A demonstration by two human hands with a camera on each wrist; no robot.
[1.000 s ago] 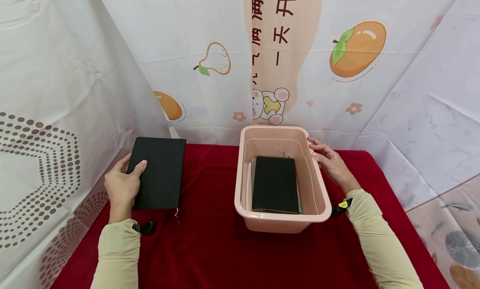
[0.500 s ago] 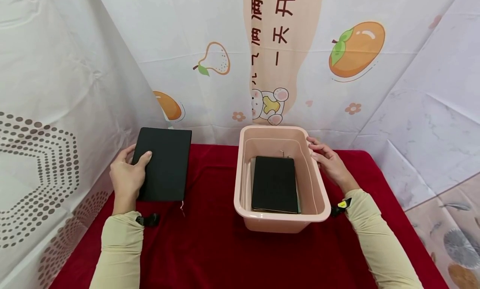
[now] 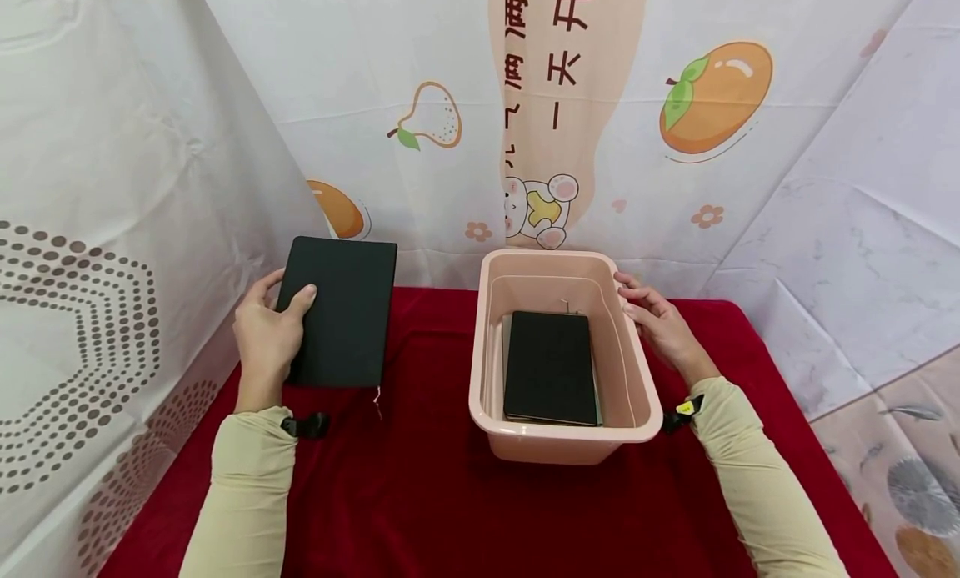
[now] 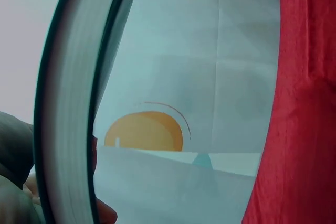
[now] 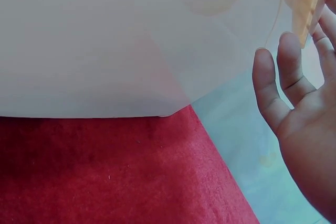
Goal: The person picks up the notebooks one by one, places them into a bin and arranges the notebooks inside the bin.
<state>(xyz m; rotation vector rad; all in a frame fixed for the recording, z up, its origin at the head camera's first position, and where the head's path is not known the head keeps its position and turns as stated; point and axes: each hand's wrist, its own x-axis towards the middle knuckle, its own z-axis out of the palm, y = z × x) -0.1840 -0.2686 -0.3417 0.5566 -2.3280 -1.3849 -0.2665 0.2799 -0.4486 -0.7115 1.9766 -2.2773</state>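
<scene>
In the head view my left hand (image 3: 270,334) holds a black hardcover notebook (image 3: 341,315) by its left edge, thumb on the cover and fingers behind. A thin ribbon hangs from its lower right corner. The left wrist view shows the thick page edge of the notebook (image 4: 68,103) with fingertips at its far side. My right hand (image 3: 667,332) rests at the right rim of a pink plastic bin (image 3: 486,344), its fingers extended and loosely spread. Inside the bin, another black notebook (image 3: 550,369) lies flat on top of other books, mostly hidden.
A red cloth (image 3: 420,478) covers the table under the bin. White printed curtains (image 3: 337,61) hang behind and along both sides, close past the table's back edge.
My left hand has raised the black notebook and carried it to the right and away from me. The right hand and the bin stay in place.
</scene>
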